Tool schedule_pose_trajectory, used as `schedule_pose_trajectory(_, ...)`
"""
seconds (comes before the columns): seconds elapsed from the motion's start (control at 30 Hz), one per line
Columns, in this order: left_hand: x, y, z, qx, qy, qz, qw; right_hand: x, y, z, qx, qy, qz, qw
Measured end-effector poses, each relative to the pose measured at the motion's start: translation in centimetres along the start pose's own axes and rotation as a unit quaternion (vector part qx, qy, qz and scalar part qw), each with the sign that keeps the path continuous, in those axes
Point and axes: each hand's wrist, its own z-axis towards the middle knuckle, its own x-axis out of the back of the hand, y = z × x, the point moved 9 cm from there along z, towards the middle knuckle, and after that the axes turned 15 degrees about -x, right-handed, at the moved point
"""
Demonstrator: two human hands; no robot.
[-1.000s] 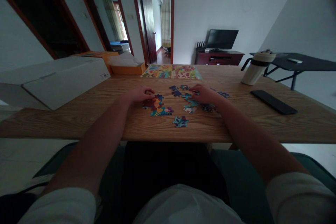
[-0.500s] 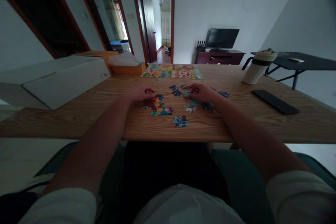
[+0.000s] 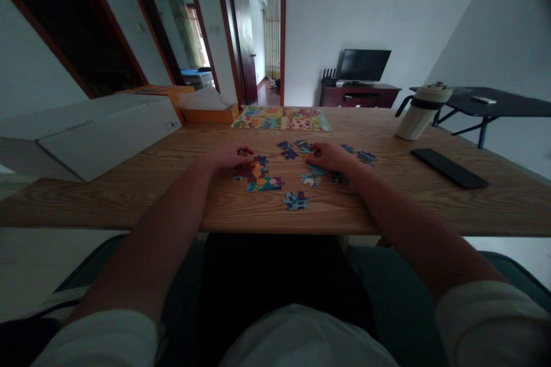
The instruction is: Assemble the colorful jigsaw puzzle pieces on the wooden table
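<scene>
My left hand (image 3: 230, 156) rests at the upper left edge of a joined group of jigsaw puzzle pieces (image 3: 257, 169), with a gap between its curved thumb and forefinger. The group has orange, brown and blue printing. My right hand (image 3: 329, 156) has its thumb and fingertips at a teal-blue puzzle piece (image 3: 305, 150), gripping its right edge. Dark blue pieces (image 3: 289, 154) lie just left of it. Below it sits a teal and white piece (image 3: 310, 179), with other pieces partly under the wrist. A leaf-patterned teal piece (image 3: 296, 201) lies nearest the table's front edge.
A colourful printed picture sheet (image 3: 282, 118) lies at the table's back. On the left stand a white box (image 3: 107, 135) and an orange tray (image 3: 210, 114). A black phone-like slab (image 3: 450, 168) and a cream jug (image 3: 419, 114) are at the right. More pieces (image 3: 365, 157) lie beyond my right forearm.
My right hand stays by the teal-blue piece, with its fingertips shifted only slightly. My left hand remains at the joined group. The whole view has tilted a little.
</scene>
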Motion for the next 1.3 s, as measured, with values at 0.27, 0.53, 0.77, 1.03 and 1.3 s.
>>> schedule_pose_trajectory(0.27, 0.5, 0.5, -0.2, 0.009, 0.007, 0.049, 0.999, -0.8, 0.2, 0.7, -0.021, 0.021, 0.079, 0.996)
schedule_pose_trajectory(0.53, 0.3, 1.0, -0.4, 0.002, -0.005, 0.042, 0.999, 1.3, 2.5, 0.9, -0.076, -0.034, 0.213, 0.973)
schedule_pose_trajectory(0.77, 0.4, 1.3, -0.5, 0.002, -0.008, 0.047, 0.999, 1.3, 2.1, 0.5, -0.036, -0.028, 0.157, 0.987)
schedule_pose_trajectory(1.03, 0.2, 0.7, 0.1, -0.010, -0.003, 0.028, 1.000, 1.3, 1.3, 0.3, -0.008, -0.042, 0.165, 0.985)
schedule_pose_trajectory(1.3, -0.1, 0.2, 0.0, 0.002, -0.005, 0.007, 1.000, 1.4, -0.7, -0.6, 0.060, -0.037, 0.236, 0.969)
